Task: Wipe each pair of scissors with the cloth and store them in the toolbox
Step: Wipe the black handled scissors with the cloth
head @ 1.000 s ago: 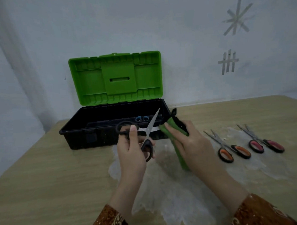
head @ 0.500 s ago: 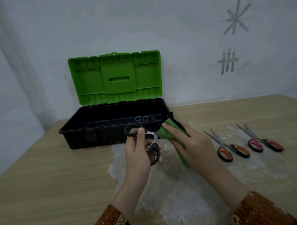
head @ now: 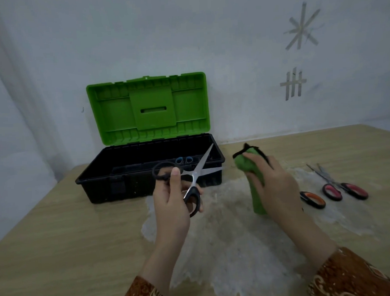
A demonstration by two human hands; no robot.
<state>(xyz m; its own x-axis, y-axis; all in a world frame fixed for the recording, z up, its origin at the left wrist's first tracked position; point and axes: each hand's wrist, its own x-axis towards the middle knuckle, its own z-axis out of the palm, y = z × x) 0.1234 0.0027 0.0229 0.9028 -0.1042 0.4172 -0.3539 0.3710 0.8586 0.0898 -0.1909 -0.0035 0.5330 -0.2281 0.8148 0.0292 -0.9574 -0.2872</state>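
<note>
Black-handled steel scissors (head: 192,180) pinched in left hand (head: 173,204), blades splayed, tips toward open green-lidded black toolbox (head: 124,184) just behind. Green cloth (head: 250,174) clenched in right hand (head: 276,186), apart to the right; probably left hand nearer for stowing.

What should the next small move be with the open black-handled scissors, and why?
Probably bring the green cloth in the right hand back onto a blade: the black-handled scissors in the left hand are spread open, apart from the cloth, outside the black toolbox.
</note>
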